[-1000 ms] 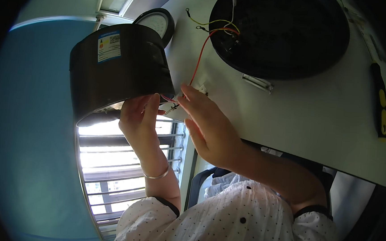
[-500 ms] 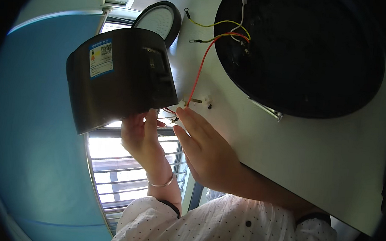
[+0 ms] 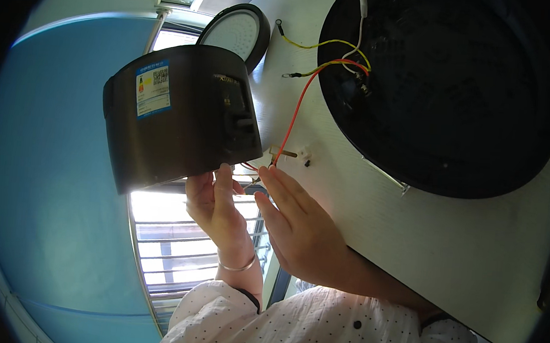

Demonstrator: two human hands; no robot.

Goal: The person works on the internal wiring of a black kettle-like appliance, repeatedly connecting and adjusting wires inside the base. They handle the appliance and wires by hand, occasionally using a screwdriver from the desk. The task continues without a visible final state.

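Observation:
A dark cylindrical housing (image 3: 176, 120) with a label faces me at the left of the head view. My left hand (image 3: 218, 212) is at its lower edge with curled fingers; whatever they grip is hidden. My right hand (image 3: 305, 237) stands open beside it, fingers stretched out, fingertips by the junction of a red wire (image 3: 295, 109) and short wires at the housing. The red wire runs up to a large black round plate (image 3: 440, 94) on the white table (image 3: 410, 245), where yellow-green wires (image 3: 309, 45) and a white wire (image 3: 357, 34) with ring terminals or sleeves also lie.
A black round lid with a pale inner face (image 3: 230, 34) lies behind the housing. A small white fitting (image 3: 302, 154) and a metal bracket (image 3: 383, 173) are near the plate. A barred window (image 3: 168, 240) and blue surface (image 3: 46, 155) lie left, beyond the table edge.
The view has shifted, so plate, wires and both hands sit lower in the picture than a second ago. The housing's lower opening is now turned out of sight; both hands remain beside it.

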